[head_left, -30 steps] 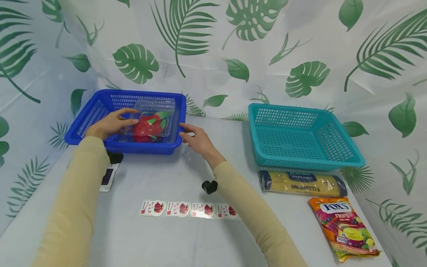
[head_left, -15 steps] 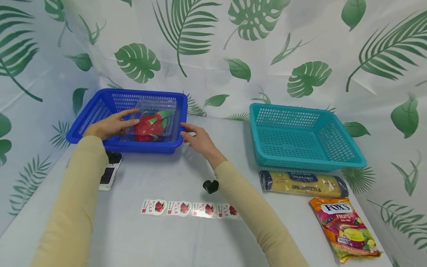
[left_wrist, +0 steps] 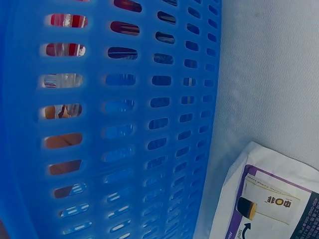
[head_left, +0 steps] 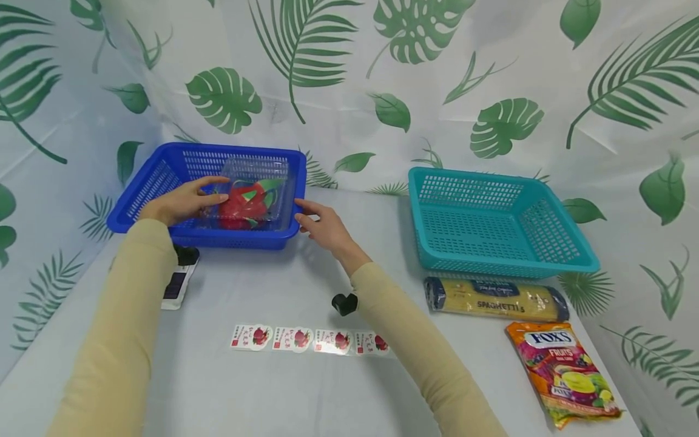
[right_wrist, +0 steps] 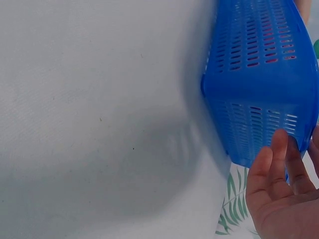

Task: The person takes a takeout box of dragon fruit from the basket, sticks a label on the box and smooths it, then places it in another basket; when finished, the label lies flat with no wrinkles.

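In the head view my left hand [head_left: 182, 201] reaches over the front rim of the blue plastic basket [head_left: 247, 241]. Its thumb and index finger lie extended at the left side of a clear plastic box [head_left: 232, 167]; the other fingers are mostly hidden. Red dragon fruit [head_left: 240, 209] with green tips shows through the box's lid. Beside the basket's right end, my right hand [head_left: 326, 229] touches the rim with its fingertips. The right wrist view shows those fingers loosely bent against the basket's slotted end wall [right_wrist: 259, 117]. Through slots in the left wrist view, bits of skin and red appear.
A teal basket [head_left: 502, 265] stands at the right, with a spaghetti pack [head_left: 497, 298] and a Fox's candy bag [head_left: 565, 373] in front. Dragon-fruit stickers [head_left: 295, 339] lie in a row, front middle. A white-and-purple packet [left_wrist: 274, 199] lies before the blue basket.
Both hands, the clear box and the blue basket stay in place; only the head view shifts slightly.
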A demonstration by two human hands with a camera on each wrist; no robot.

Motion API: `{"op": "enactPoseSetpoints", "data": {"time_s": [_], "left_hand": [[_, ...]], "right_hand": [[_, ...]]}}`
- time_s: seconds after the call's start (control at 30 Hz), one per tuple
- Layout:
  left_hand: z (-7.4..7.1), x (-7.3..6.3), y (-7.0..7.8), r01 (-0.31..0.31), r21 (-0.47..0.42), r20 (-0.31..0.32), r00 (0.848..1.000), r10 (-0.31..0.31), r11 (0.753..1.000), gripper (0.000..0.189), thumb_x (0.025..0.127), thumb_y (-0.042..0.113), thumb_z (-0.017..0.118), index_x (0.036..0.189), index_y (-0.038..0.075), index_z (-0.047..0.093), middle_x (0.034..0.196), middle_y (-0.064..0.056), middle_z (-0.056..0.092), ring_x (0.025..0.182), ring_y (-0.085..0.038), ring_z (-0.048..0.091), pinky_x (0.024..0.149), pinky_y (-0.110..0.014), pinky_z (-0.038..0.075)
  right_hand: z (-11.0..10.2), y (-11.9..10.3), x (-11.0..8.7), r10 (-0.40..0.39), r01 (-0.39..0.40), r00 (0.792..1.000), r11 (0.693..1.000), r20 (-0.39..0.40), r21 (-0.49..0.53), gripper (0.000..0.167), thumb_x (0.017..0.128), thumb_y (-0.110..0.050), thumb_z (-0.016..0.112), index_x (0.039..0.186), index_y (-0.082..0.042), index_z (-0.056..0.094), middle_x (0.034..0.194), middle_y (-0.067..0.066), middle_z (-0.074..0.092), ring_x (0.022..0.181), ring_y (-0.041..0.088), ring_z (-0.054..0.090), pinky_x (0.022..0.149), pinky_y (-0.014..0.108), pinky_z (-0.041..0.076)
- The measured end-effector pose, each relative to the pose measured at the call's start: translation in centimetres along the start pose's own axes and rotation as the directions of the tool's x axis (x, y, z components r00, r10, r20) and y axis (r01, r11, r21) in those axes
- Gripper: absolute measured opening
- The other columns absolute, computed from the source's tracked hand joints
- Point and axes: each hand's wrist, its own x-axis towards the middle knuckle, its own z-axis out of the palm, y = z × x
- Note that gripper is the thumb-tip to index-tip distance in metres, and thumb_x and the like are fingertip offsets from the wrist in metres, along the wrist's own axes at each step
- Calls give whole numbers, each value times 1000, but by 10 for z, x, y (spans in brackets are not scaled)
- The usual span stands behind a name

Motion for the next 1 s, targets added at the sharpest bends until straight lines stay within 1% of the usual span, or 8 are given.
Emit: {"op": "enactPoseSetpoints", "data": {"time_s": [0.2, 0.33, 0.63, 0.73, 0.93, 1.0], "left_hand": [[0, -1, 1, 10, -10, 2, 1000, -10, 1000, 71, 97, 51, 54, 156, 25, 24, 143, -24, 34, 116, -40, 43, 94, -52, 45], [0, 0, 1, 18, -6, 2, 1000, -18, 1000, 72, 96, 51, 55, 156, 25, 23, 143, -25, 34, 116, -40, 43, 95, -53, 45], [-3, 4, -1, 21, -12, 8, 1000, -21, 1000, 75, 95, 52, 56, 156, 26, 22, 147, -26, 31, 123, -45, 40, 100, -61, 39], [-3, 4, 0, 23, -20, 14, 1000, -23, 1000, 76, 95, 52, 56, 157, 26, 21, 149, -27, 29, 125, -47, 38, 101, -62, 38], [-1, 3, 0, 28, -62, 26, 999, -27, 998, 79, 95, 52, 57, 157, 26, 16, 155, -25, 19, 132, -49, 30, 104, -64, 34], [0, 2, -1, 19, -70, 20, 1000, -17, 997, 79, 95, 51, 58, 157, 26, 17, 154, -26, 21, 131, -48, 32, 104, -63, 34]], "right_hand": [[0, -1, 0, 3, -3, 1000, 1000, -2, -5, 45, 102, -29, 53, 147, -25, 47, 124, 2, 59, 96, 17, 63, 84, 33, 53], [0, -1, -1, -2, 2, 1000, 1000, -2, -8, 45, 102, -29, 53, 147, -25, 47, 124, 2, 60, 95, 17, 63, 83, 33, 54], [-1, -2, 0, -12, 12, 1000, 1000, 3, -18, 45, 103, -29, 52, 147, -25, 46, 126, 2, 59, 96, 16, 63, 83, 32, 53], [-1, -1, 0, -13, 13, 1000, 1000, 6, -15, 45, 103, -29, 52, 147, -25, 45, 125, 3, 59, 96, 16, 63, 83, 32, 53], [-1, 0, -1, -12, 12, 1000, 1000, 7, -2, 46, 102, -29, 53, 147, -25, 46, 124, 3, 60, 95, 16, 63, 82, 31, 53], [0, 0, -1, -13, 13, 1000, 1000, 9, 0, 46, 102, -29, 53, 147, -24, 46, 123, 3, 60, 95, 17, 63, 82, 31, 53]]}}
